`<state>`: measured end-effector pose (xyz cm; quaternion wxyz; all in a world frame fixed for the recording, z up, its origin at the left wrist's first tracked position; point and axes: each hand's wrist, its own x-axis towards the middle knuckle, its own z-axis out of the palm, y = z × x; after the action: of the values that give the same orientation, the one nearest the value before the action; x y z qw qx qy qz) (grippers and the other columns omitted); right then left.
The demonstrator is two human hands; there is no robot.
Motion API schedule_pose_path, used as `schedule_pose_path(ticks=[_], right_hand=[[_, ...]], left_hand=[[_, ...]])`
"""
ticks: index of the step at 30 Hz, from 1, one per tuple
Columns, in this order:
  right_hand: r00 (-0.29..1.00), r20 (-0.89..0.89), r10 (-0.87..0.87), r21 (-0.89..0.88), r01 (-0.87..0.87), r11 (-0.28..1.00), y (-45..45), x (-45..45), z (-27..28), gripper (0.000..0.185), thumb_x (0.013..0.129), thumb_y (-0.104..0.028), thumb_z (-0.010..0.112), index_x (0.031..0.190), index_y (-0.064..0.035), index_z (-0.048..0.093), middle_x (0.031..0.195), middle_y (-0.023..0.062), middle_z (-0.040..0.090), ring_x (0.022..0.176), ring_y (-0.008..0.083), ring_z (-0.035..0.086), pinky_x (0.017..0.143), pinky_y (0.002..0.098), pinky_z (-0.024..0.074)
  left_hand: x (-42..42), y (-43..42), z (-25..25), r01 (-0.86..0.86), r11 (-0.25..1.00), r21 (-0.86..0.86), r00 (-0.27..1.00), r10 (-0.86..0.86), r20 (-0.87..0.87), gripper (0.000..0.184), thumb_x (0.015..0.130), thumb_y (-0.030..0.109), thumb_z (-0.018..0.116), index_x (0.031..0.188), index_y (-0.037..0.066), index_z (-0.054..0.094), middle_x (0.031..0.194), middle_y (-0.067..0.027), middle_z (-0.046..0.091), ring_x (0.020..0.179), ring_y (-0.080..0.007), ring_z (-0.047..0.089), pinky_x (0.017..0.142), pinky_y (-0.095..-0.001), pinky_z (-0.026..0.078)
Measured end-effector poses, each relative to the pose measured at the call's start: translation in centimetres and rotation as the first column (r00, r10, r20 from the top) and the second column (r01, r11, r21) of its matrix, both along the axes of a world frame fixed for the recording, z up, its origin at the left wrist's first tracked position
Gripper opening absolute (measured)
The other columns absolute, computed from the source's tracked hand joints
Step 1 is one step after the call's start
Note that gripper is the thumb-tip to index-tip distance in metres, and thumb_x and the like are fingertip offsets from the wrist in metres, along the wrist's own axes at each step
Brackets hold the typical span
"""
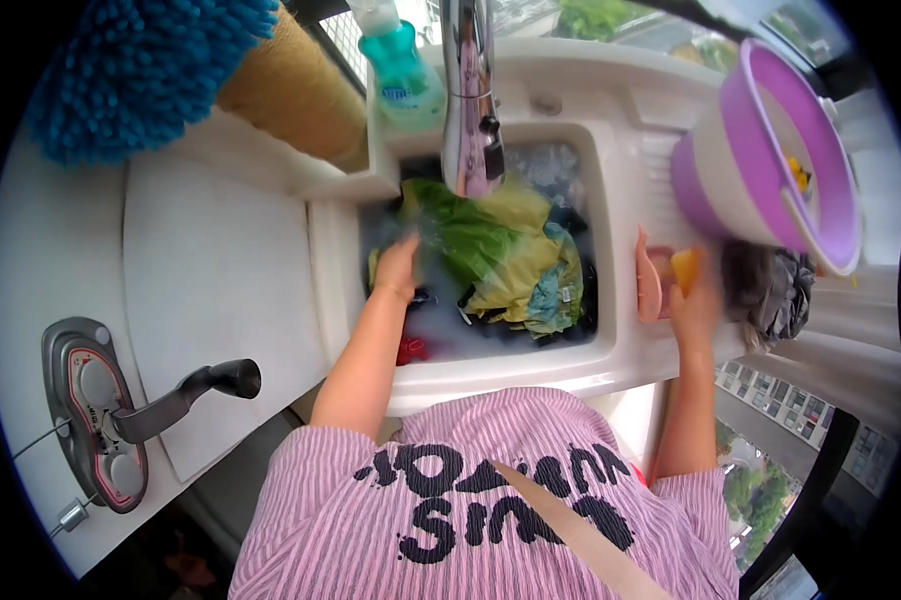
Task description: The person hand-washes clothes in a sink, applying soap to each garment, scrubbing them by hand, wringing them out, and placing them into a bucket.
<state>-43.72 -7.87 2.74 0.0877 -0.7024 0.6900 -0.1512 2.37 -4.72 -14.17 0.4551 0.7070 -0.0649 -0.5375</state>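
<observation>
A green and yellow-green garment [491,245] lies bunched in cloudy water in the white sink [606,345], with dark and red clothes around and beneath it. At the garment's left edge is my left hand [401,268], in or just above the water; its fingers are blurred, so their grip does not show. My right hand [695,308], also somewhat blurred, is closed on a yellow-orange soap bar [685,268]. That hand is over the sink's right ledge, by a pink soap dish [651,280].
A chrome faucet [466,100] hangs over the sink's back. Behind it stands a green pump bottle [399,75]. On the right are a purple and white bucket [711,180] and a dark cloth bundle [776,290]. A crank-handled wall device [96,420] is at left.
</observation>
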Motion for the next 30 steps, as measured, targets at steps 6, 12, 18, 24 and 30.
schedule_pose_path(ticks=[6,12,18,24,30], right_hand=[[0.762,0.629,0.154,0.139,-0.305,0.942,1.6,13.3,2.7,0.051,0.094,-0.012,0.065,0.142,-0.0121,0.047,0.129,0.0206,0.062,0.115,0.0366,0.064,0.100,0.0418,0.0499],[0.644,0.663,0.381,-0.043,-0.476,0.879,4.8,24.7,-2.1,0.054,0.083,-0.008,0.069,0.132,-0.0049,0.048,0.116,0.0225,0.058,0.105,0.0454,0.060,0.089,0.0486,0.0503],[0.561,0.752,0.345,0.089,-0.606,0.791,5.8,25.2,-0.8,0.047,0.083,-0.007,0.066,0.127,-0.0057,0.053,0.120,0.0210,0.064,0.109,0.0437,0.063,0.091,0.0465,0.0518],[0.393,0.638,0.663,-0.044,-0.840,0.541,8.0,27.2,1.5,0.040,0.079,-0.014,0.076,0.115,-0.0092,0.060,0.105,0.0134,0.060,0.099,0.0360,0.063,0.084,0.0440,0.0531],[0.803,0.314,0.506,-0.325,-0.410,0.852,4.2,23.2,-1.7,0.032,0.090,-0.036,0.069,0.111,-0.0131,0.064,0.127,0.0088,0.060,0.128,0.0299,0.050,0.107,0.0493,0.0296]], left_hand=[[-2.6,3.8,12.1,-0.042,0.954,-0.298,0.836,-0.130,-0.533,0.056,0.108,0.048,0.046,0.142,0.004,0.056,0.141,-0.0137,0.060,0.127,-0.0272,0.060,0.103,-0.0471,0.051],[-7.2,5.9,17.8,0.051,0.907,-0.418,0.907,-0.217,-0.361,0.069,0.109,0.056,0.031,0.141,0.001,0.056,0.139,-0.0111,0.062,0.129,-0.0237,0.057,0.107,-0.0427,0.046],[-4.2,8.2,9.3,0.145,0.913,-0.382,0.947,-0.240,-0.214,0.042,0.108,0.029,0.040,0.136,0.003,0.056,0.126,-0.0085,0.066,0.120,-0.0219,0.061,0.101,-0.0383,0.050],[-8.2,5.6,7.6,-0.104,0.979,-0.174,0.869,0.004,-0.495,0.041,0.109,0.033,0.041,0.137,0.005,0.053,0.129,-0.0100,0.061,0.122,-0.0247,0.058,0.104,-0.0405,0.049],[-11.3,2.0,11.4,-0.099,0.835,-0.542,0.723,-0.314,-0.615,0.050,0.110,0.041,0.038,0.145,0.007,0.047,0.140,-0.0120,0.055,0.132,-0.0265,0.052,0.111,-0.0430,0.045]])
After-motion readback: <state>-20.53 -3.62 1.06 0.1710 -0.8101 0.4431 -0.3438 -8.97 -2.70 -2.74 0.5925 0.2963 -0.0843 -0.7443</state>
